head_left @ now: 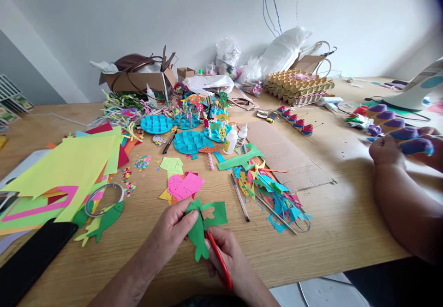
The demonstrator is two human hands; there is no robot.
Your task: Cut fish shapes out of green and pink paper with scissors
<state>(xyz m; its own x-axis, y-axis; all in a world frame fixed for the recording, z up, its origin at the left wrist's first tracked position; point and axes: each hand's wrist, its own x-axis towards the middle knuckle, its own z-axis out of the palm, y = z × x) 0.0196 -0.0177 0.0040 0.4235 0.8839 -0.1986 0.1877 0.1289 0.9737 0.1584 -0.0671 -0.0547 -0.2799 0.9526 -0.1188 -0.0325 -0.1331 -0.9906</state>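
My left hand pinches a green paper fish between thumb and fingers, its tail hanging down. A strip of green paper with a cut-out gap sticks out at the fish's right side. In my right hand is a pair of red-handled scissors, their blades at the fish's right edge and partly hidden by the paper. Beyond my hands lie pink paper pieces and a light green piece with a drawn outline. A pen lies to the right.
Coloured paper sheets, a tape roll and a black phone-like object lie left. Glue bottles, blue paper discs, cardboard and scraps stand or lie beyond. At right, another person's hands hold a painted egg-carton strip.
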